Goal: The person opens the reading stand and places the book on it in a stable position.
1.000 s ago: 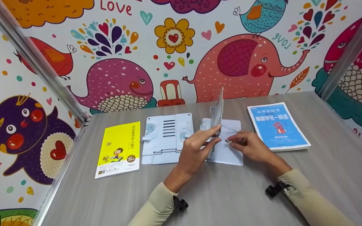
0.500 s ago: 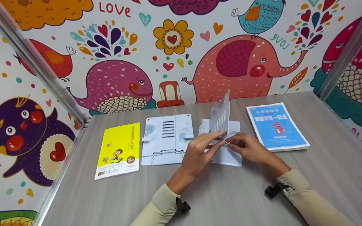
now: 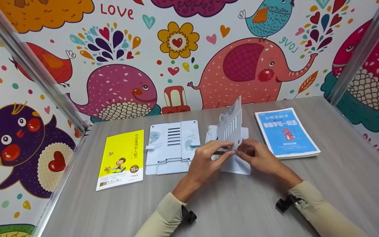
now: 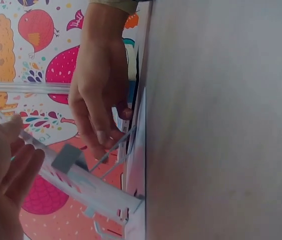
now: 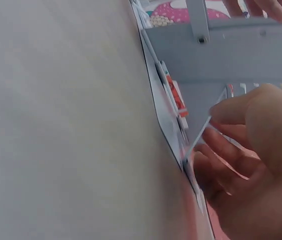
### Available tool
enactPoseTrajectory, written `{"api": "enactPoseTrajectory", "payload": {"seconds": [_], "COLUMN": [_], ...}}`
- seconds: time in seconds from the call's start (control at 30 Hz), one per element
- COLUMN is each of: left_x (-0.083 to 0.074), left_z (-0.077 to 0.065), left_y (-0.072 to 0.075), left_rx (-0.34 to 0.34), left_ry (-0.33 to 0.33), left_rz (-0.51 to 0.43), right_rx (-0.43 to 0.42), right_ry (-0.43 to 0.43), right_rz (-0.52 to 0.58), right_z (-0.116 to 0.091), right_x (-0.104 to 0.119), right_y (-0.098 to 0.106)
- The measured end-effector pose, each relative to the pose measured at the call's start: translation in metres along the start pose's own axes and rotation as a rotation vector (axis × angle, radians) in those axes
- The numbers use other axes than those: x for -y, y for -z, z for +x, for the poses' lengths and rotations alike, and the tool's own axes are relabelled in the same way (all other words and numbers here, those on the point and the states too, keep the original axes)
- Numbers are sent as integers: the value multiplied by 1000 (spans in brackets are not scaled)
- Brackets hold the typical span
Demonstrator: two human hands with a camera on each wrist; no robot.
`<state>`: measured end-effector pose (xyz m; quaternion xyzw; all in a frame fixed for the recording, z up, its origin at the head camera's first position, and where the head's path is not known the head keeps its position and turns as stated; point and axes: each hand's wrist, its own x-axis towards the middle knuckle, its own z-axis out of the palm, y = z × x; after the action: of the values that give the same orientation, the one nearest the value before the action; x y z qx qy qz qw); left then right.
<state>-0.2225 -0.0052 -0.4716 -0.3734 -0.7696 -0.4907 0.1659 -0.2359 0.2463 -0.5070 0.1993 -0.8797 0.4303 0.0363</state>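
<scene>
A white book stand with a slotted panel (image 3: 233, 123) tilted up over its base (image 3: 237, 165) stands in the middle of the head view. My left hand (image 3: 206, 161) pinches the panel's near edge between thumb and fingers; the left wrist view shows this hand (image 4: 1, 180) at the panel's upper end. Behind the panel, my right hand (image 3: 263, 157) pinches the thin wire support, clearest in the right wrist view as a pale wire (image 5: 201, 134) slanting from the base to the thumb and fingers. In the left wrist view, the wire (image 4: 112, 149) runs between panel and base.
Left of the raised stand, a second white book stand (image 3: 173, 149) lies flat. Farther left is a yellow book (image 3: 122, 154). A thick blue book (image 3: 286, 133) lies on the right of the grey table (image 3: 235, 210). A cartoon-printed wall (image 3: 183, 75) borders the back.
The slotted panel has tilted further to the right, turning more of its slotted face to the head view. My left hand has followed it, so both hands are now closer together.
</scene>
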Motion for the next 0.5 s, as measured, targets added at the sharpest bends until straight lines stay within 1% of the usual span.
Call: {"api": "enactPoseTrajectory", "payload": {"seconds": [0.07, 0.13, 0.23, 0.33, 0.4, 0.47, 0.5], "left_x": [6, 14, 26, 40, 49, 58, 71], "left_z": [2, 5, 10, 16, 19, 20, 19], "left_y": [2, 4, 7, 7, 6, 4, 1], "left_rx": [-5, -10, -3, 17, 31, 48, 54], "left_ry": [43, 101, 204, 286, 313, 317, 297], "left_rz": [16, 45, 100, 159, 200, 223, 230], "right_rx": [-19, -20, 18, 58, 56, 37, 23], "right_ry": [5, 18, 35, 27, 21, 15, 15], "right_rz": [8, 17, 25, 26, 24, 31, 38], "right_z": [-1, -3, -6, -8, -7, -7, -7], "right_x": [6, 13, 23, 32, 37, 40, 42], "right_y": [-3, -5, -9, -12, -15, -18, -20]}}
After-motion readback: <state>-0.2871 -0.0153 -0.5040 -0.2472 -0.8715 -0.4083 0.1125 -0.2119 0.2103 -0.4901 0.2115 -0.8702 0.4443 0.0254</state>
